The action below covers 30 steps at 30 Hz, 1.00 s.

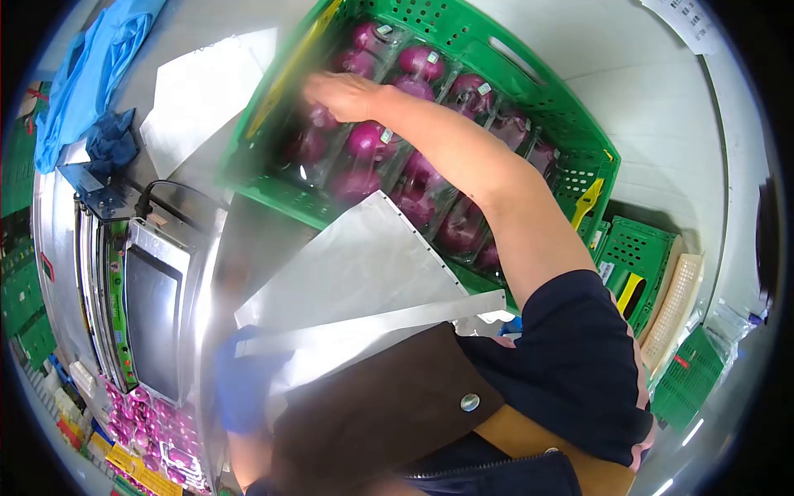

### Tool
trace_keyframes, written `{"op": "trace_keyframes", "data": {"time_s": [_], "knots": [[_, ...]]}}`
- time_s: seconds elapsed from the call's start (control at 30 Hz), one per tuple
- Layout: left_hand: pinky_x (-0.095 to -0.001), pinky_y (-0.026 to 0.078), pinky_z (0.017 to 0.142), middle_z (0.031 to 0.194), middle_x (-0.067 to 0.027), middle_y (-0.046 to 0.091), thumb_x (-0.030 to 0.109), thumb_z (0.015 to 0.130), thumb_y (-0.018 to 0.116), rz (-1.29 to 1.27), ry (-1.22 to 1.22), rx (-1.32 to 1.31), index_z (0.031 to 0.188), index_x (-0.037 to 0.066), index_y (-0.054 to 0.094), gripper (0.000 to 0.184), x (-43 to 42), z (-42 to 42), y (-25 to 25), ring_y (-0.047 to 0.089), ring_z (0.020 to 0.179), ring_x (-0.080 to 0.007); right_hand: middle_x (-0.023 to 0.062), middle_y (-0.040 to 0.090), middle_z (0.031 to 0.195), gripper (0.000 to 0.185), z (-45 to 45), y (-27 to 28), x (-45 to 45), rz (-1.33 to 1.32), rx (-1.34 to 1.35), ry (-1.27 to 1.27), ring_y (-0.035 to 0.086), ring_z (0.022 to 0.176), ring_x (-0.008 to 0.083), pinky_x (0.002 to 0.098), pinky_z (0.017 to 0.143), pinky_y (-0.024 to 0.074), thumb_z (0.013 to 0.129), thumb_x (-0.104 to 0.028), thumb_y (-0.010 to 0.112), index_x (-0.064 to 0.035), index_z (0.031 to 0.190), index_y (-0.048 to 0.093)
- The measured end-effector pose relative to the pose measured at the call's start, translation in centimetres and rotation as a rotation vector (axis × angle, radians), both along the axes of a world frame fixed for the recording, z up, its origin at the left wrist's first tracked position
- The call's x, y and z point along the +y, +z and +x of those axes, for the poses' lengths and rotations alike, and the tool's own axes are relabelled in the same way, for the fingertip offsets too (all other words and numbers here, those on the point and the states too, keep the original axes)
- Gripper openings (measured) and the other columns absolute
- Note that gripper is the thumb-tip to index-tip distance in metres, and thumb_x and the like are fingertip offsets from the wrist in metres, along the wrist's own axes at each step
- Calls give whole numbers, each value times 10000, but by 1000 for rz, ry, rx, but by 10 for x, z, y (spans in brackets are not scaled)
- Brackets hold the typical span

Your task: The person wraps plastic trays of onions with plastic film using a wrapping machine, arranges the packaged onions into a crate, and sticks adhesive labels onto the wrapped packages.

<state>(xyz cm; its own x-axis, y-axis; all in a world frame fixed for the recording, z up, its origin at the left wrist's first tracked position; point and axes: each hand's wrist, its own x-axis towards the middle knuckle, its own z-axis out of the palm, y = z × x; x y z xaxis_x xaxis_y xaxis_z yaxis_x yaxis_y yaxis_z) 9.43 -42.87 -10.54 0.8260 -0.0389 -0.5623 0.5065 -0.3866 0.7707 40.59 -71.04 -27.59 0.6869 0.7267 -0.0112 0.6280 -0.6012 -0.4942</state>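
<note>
My right hand [343, 97], bare, reaches over a green crate [322, 213] and grips a clear pack of red onions [321, 117] near its left end. Several similar packs fill the crate, some with small labels. Low on the left, my left hand [244, 384] wears a blue glove and is smeared by motion; its fingers cannot be made out. It is beside a pale grey sheet [356, 264] with a dotted edge, which lies between my body and the crate.
A machine with a dark screen [155, 318] stands at the left. Beyond it are a white sheet [203, 95] and blue plastic [99, 70]. More packed red onions [153, 430] lie at the lower left. Other green crates [633, 256] and a cream basket [674, 306] are at the right.
</note>
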Motion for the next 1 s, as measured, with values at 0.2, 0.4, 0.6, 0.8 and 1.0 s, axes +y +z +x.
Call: {"op": "trace_keyframes", "data": {"time_s": [0.2, 0.4, 0.6, 0.8, 1.0], "knots": [[-247, 488, 563, 763, -60, 639, 0, 722, 719, -70, 212, 238, 933, 5, 618, 233, -20, 23, 25, 590, 640, -109, 116, 512, 1050, 220, -10, -19, -26, 183, -391, -258, 515, 1044, 304, 407, 866, 456, 742, 22, 552, -59, 946, 541], [-252, 470, 610, 724, -56, 639, 78, 683, 773, -198, 318, 183, 818, 2, 655, 195, -35, 24, 23, 601, 654, -134, 88, 534, 1135, 287, -23, -16, -27, -32, -330, -186, 469, 1130, 284, 436, 953, 379, 749, -59, 585, -82, 1035, 590], [-270, 466, 572, 698, -63, 638, 182, 586, 861, -198, 499, 81, 762, 2, 669, 317, -19, 5, 31, 613, 642, -155, 181, 446, 1326, 553, -125, 123, -18, 495, 839, 325, 438, 1242, 281, 406, 997, 382, 856, -264, 645, -21, 1302, 426], [-314, 504, 687, 811, -97, 648, 96, 750, 708, -312, 402, -102, 885, -2, 653, 175, 15, -35, 12, 627, 759, -179, 181, 400, 1378, 609, -259, 135, -34, 159, 748, 417, 357, 1307, 307, 405, 1091, 266, 851, -279, 611, -1, 1343, 386], [-323, 438, 917, 1141, -121, 602, 89, 736, 729, -615, 437, -26, 1071, 1, 623, 362, 35, -99, -31, 570, 1052, -202, 23, 613, 959, 182, -302, 154, 36, 129, 1167, -114, 598, 807, 122, 290, 722, 497, 926, -191, 545, -83, 1067, 584]]}}
